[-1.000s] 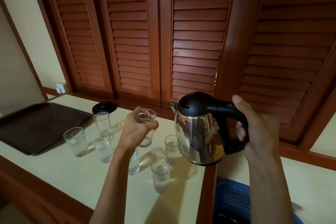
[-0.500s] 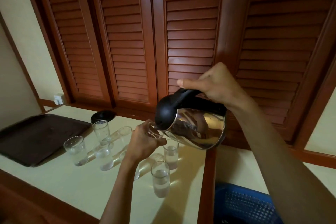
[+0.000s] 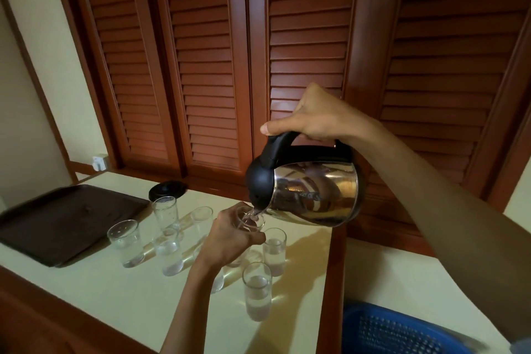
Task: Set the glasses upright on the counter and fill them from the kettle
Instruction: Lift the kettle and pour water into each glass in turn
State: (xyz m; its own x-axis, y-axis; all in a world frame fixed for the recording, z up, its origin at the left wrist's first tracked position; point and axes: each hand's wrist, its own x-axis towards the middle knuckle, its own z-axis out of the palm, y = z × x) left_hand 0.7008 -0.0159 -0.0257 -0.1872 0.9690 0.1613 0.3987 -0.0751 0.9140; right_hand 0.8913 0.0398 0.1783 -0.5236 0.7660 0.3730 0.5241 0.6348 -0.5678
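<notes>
At the far left a dark tray lies flat on the pale counter, likely the carrier the glasses came on. Just past its far corner sits a round black base, which looks like the kettle's stand, left free while the kettle is in use.

Next come the standing glasses, all upright and grouped close together, near the pouring spot; several show water in the bottom, and the nearest glass is partly full.

The left hand holds one glass lifted above the group, fingers curled round its side, probably to bring the rim up under the spout and steady it. Water runs into it.

The right hand grips the black handle of the steel kettle from above, fingers wrapped, thumb stretched along the handle. The kettle is tipped steeply, spout down and touching or just above the held glass's rim; I cannot tell which.

At the lower right is a blue basket.

No brand, label or writing is readable anywhere; the kettle's side shows only reflections.
</notes>
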